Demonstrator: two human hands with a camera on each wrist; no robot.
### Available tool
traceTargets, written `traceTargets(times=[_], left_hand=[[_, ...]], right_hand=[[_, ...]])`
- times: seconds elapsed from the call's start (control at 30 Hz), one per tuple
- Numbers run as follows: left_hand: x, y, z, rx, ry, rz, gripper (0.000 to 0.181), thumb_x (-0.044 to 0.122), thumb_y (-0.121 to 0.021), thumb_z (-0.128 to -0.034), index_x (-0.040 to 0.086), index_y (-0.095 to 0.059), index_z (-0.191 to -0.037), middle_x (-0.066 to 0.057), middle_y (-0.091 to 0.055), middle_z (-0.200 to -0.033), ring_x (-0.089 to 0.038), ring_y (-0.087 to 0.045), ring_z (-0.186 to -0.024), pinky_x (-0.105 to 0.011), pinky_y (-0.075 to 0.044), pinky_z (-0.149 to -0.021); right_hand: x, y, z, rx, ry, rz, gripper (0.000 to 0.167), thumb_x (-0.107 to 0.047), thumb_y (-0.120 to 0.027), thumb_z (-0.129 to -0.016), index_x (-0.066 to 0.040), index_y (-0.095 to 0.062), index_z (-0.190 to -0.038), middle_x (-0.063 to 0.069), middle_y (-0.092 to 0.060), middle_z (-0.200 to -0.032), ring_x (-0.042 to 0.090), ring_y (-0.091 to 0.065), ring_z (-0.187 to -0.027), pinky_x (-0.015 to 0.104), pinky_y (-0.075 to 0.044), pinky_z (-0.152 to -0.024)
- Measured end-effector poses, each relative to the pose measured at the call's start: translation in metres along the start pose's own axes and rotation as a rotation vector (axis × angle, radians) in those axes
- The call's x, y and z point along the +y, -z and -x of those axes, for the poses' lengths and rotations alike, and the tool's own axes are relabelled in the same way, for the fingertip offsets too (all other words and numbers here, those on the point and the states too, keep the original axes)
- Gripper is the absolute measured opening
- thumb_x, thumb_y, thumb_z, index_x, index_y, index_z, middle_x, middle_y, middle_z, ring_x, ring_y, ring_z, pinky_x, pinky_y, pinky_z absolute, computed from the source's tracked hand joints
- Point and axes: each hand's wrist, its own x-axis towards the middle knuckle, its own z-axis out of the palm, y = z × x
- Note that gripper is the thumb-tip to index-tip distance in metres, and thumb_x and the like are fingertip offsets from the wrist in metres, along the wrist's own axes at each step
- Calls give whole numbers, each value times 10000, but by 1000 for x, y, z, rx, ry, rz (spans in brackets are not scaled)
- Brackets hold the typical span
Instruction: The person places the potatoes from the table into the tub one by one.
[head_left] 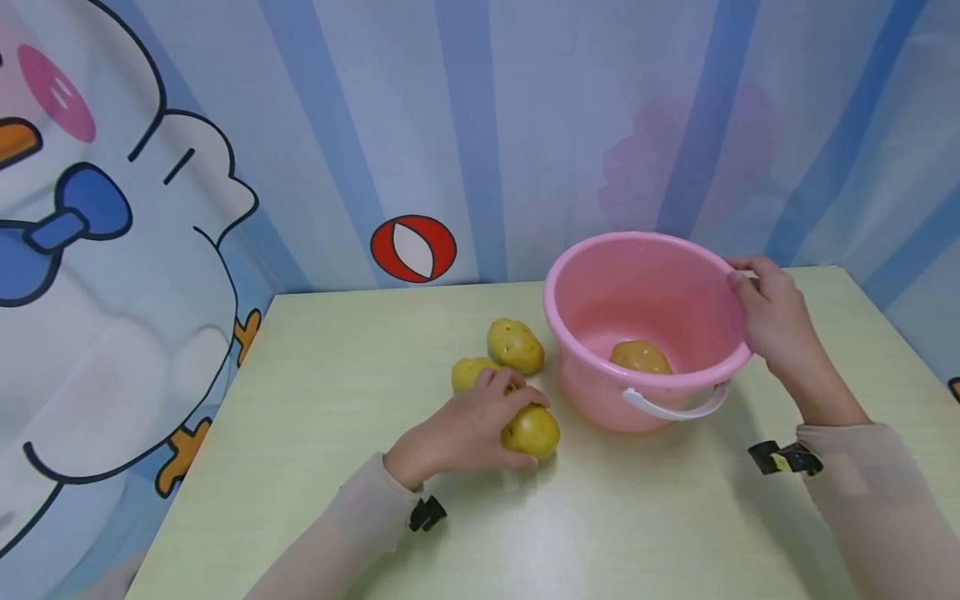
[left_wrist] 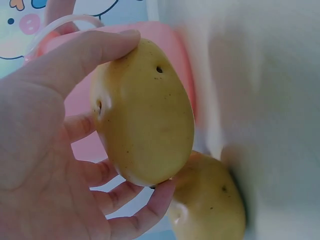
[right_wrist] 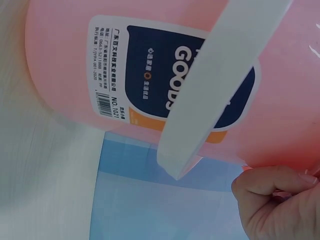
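Note:
My left hand (head_left: 480,425) grips a yellow potato (left_wrist: 147,115), thumb on one side and fingers curled on the other. In the head view that potato is just left of the pink bucket (head_left: 600,400). Behind the hand lie two more potatoes: one (head_left: 516,345) in plain sight, the other (head_left: 468,373) partly covered by the hand. Another potato (head_left: 641,357) rests inside the bucket. The bucket's right rim is pinched by my right hand (head_left: 780,317), as the right wrist view also shows. A white handle (right_wrist: 215,90) hangs down the bucket's near side.
All this stands on a pale wooden table (head_left: 337,375). A striped blue cloth (head_left: 517,125) with cartoon figures rises behind the table's far edge. A printed label (right_wrist: 170,80) is stuck on the bucket's wall.

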Motion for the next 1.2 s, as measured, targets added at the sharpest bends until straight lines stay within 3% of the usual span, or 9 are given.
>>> traceTargets(times=[0.4,0.77,1.2], left_hand=[[-3,22,4,118,3,37,623,415,-822,-815,230,-564,-1351,-28,-460,-1305,-214,-391,-1173,-355,-486,-868],[-1,39,11,181,19,39,613,388,-822,-816,249,-560,-1352,-33,-446,-1288,-210,-375,-1203,-343,-492,-878],[2,53,13,248,-37,19,608,358,-824,-819,228,-556,-1349,-54,-446,-1297,-226,-373,-1218,-336,-513,-861]], right_hand=[[1,-1,0,8,13,3,520,-266,-279,-1099,85,-345,-1477,385,-537,-1226,-27,-579,-717,215,-522,-586],[1,-1,0,5,13,2,521,-264,-280,-1099,87,-336,-1480,385,-534,-1231,-23,-583,-711,219,-524,-581],[0,-1,1,6,12,0,524,-268,-281,-1099,82,-331,-1486,386,-530,-1239,-27,-581,-714,212,-523,-582]])
